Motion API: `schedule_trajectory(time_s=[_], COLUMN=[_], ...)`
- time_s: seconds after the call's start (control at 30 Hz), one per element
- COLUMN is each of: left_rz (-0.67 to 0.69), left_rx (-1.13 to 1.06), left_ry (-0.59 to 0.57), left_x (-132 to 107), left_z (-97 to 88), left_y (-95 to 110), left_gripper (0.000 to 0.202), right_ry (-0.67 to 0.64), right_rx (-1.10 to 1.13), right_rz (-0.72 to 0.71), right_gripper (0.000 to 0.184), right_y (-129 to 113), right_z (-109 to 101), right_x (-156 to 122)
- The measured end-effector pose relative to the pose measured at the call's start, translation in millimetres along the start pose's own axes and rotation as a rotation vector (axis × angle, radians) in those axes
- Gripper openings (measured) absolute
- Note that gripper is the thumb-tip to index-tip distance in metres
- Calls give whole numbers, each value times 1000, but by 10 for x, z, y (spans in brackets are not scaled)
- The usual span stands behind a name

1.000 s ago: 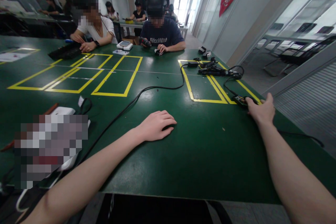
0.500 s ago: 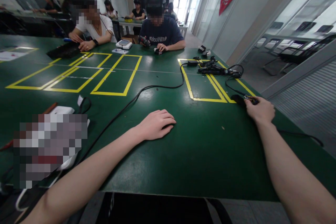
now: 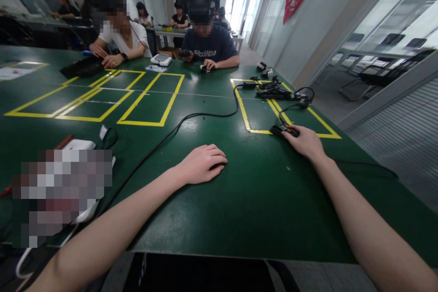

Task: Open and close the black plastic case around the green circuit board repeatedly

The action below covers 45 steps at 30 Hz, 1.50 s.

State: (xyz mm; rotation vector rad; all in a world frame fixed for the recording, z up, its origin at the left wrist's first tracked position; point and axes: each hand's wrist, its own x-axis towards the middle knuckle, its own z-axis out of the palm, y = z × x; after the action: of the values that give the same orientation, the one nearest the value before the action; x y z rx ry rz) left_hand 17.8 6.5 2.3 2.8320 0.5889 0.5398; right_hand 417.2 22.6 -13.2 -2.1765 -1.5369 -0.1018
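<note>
My left hand lies palm down on the green table, fingers stretched out and holding nothing. Farther off to the right, my right hand is closed around a small black device with coloured parts near my fingertips. Its exact kind is too small to make out. It is low over or on the table, beside the yellow tape. A thin black cord runs up from it toward a heap of black cables, and another black cable trails off to the right behind my wrist.
A long black cable crosses the table. At left lies a white, blurred-out item. Yellow tape marks rectangles. Across the table, one person handles a black tray; another person holds small dark objects. A white device stands between them.
My right hand has moved left with the black device, from the table's right edge to the tape's lower corner, drawing the cable along. My left hand rests in the same place.
</note>
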Motion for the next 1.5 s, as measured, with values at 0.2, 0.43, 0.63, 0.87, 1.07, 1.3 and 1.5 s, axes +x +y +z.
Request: schedule_trajectory(time_s=[0.2, 0.43, 0.63, 0.87, 1.07, 1.3, 1.5], left_rz=[-58, -39, 11, -64, -91, -60, -106], left_rx=[49, -12, -112, -30, -7, 27, 33], left_ry=[68, 208, 107, 8, 0, 56, 44], left_x=[2, 3, -3, -15, -22, -38, -57], left_z=[19, -44, -85, -86, -79, -176, -221], left_y=[29, 75, 94, 80, 5, -51, -36], left_gripper=[23, 33, 38, 81, 77, 52, 38], right_ry=[-216, -547, -584, -337, -140, -146, -260], right_rx=[216, 562, 708, 704, 587, 562, 524], right_rz=[-348, -838, -956, -955, -1069, -1141, -1122], right_gripper=[38, 32, 33, 28, 30, 31, 43], right_y=[-750, -1400, -1472, -1397, -1418, -1470, -1443], right_z=[61, 9, -2, 60, 62, 42, 46], right_x=[-369, -1034, -1178, -1118, -1107, -1102, -1088])
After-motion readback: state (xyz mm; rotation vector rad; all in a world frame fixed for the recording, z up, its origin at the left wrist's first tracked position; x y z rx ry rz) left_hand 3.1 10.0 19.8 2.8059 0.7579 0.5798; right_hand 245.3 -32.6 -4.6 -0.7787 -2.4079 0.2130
